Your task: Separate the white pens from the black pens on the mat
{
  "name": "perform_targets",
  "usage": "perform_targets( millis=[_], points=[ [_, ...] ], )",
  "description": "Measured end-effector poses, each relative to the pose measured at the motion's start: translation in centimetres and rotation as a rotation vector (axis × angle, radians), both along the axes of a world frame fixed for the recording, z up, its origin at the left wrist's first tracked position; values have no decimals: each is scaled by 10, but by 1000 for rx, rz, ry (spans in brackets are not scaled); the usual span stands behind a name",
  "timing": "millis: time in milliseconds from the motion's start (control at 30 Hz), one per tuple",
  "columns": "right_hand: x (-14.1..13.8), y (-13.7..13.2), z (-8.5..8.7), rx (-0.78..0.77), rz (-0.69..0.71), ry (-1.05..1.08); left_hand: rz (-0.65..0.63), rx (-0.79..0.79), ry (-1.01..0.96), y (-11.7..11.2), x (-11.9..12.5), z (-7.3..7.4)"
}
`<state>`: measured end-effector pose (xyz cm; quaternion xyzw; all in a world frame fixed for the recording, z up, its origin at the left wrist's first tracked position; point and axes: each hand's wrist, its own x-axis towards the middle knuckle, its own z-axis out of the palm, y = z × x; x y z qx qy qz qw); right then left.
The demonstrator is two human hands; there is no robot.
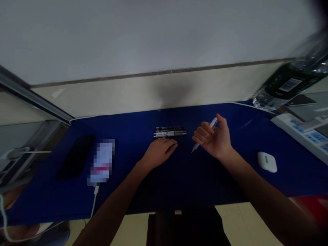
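Note:
A pen [196, 147] with a white upper end is in my right hand [211, 136], the fingers curled round its barrel. Its tip points down and to the left, and my thumb lies by its top end. My left hand [160, 150] rests palm down on the blue mat [179, 184], fingers loosely stretched and nothing visible in them. Just beyond its fingertips lie several pens [170, 132] side by side, some dark and some white and grey; whether the fingers touch the nearest one I cannot tell.
On the left lie a phone [101, 160] with a white cable [95, 196] and a dark flat object [77, 155]. A white earbud case [267, 162] sits on the right. Beyond it are a power strip [304, 128] and a plastic bottle [284, 85]. A wall [115, 97] borders the mat's back.

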<state>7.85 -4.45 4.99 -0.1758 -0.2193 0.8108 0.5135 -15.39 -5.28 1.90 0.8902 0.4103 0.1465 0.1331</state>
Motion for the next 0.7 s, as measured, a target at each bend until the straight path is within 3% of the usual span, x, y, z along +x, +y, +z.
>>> perform_targets(
  millis=[700],
  points=[
    [-1, 3, -3, 15, 23, -25, -10, -7, 1, 0, 0, 0]
  ],
)
